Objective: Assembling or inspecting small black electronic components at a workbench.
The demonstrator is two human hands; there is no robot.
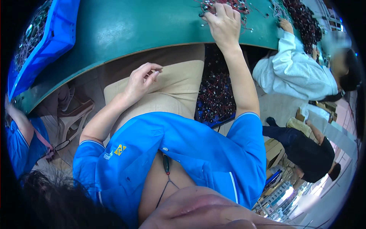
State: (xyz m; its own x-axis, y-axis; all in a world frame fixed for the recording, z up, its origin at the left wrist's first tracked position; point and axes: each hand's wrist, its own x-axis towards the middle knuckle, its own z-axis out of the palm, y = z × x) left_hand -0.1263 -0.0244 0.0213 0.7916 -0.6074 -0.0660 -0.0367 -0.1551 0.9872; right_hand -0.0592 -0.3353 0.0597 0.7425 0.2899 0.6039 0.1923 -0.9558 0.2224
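My right hand [225, 23] reaches over the green tabletop [152, 23], its fingers curled down onto a small heap of thin red and black wires [244, 7] with little ends. Some loose wires stick out beside the thumb and wrist. The fingertips are partly hidden by the back of the hand. Above my lap, short of the table edge, my left hand [140, 81] hangs with loosely bent fingers. Its thumb and forefinger are close together but apart, and nothing shows in it.
A blue bin [61, 30] with wires stands at the table's left. Below the table, right of my lap, is a container of wired parts [215, 87]. A person in a light sweatshirt [297, 70] works at right beside dark red wire bundles [305, 23]. Another person in black [305, 152] bends near cartons.
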